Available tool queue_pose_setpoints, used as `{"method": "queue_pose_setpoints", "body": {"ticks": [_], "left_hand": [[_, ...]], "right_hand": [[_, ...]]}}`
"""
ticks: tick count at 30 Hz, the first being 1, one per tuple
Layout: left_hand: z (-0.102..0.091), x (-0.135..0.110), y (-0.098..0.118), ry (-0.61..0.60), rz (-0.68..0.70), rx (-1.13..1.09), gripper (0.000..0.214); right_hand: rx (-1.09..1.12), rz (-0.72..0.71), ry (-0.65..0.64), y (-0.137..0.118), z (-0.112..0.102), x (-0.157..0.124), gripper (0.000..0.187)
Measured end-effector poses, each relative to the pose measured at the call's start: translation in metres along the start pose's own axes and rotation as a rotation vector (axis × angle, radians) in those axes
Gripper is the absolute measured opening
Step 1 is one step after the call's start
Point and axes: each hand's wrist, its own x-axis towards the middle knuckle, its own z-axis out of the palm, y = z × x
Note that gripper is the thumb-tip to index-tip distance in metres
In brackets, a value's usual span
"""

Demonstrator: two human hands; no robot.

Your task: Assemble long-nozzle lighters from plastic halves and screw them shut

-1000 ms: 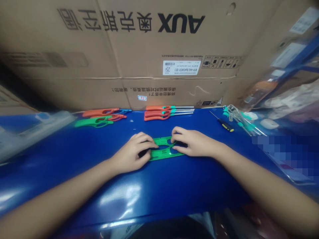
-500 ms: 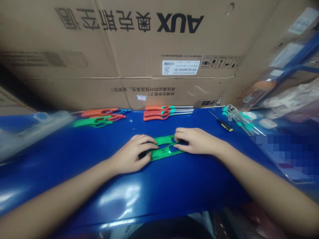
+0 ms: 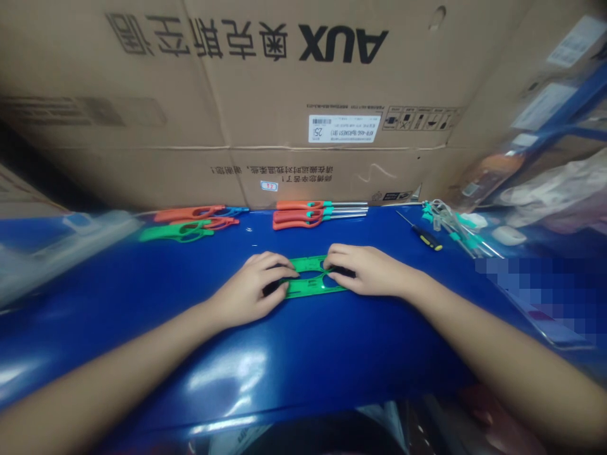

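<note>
A flat green plastic shell piece (image 3: 313,279) with oval openings lies on the blue table (image 3: 303,354) at the middle. My left hand (image 3: 253,289) grips its left end, fingers curled over the top and thumb under the near edge. My right hand (image 3: 367,270) pinches its right end, fingertips pressed on the piece. Both hands rest on the table top.
Orange and green handle shells (image 3: 190,224) lie at the back left. Orange lighters with metal tubes (image 3: 317,213) sit at the back middle. A black and yellow screwdriver (image 3: 424,235) and teal-tipped metal parts (image 3: 455,227) lie at the right. A large cardboard box (image 3: 294,95) stands behind.
The green piece has turned from a slant to lie level and shifted slightly away from me. Both hands stayed on its ends and moved a little with it.
</note>
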Motion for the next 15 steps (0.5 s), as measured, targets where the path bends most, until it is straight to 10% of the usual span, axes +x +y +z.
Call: {"method": "queue_pose_setpoints", "body": {"ticks": [8, 15], "left_hand": [[-0.001, -0.001, 0.003, 0.039, 0.038, 0.019, 0.025], [0.001, -0.002, 0.005, 0.012, 0.072, 0.054, 0.028]], "right_hand": [[-0.246, 0.728, 0.378, 0.076, -0.056, -0.036, 0.026], [-0.298, 1.358, 0.382, 0.152, -0.07, -0.1, 0.03]]}}
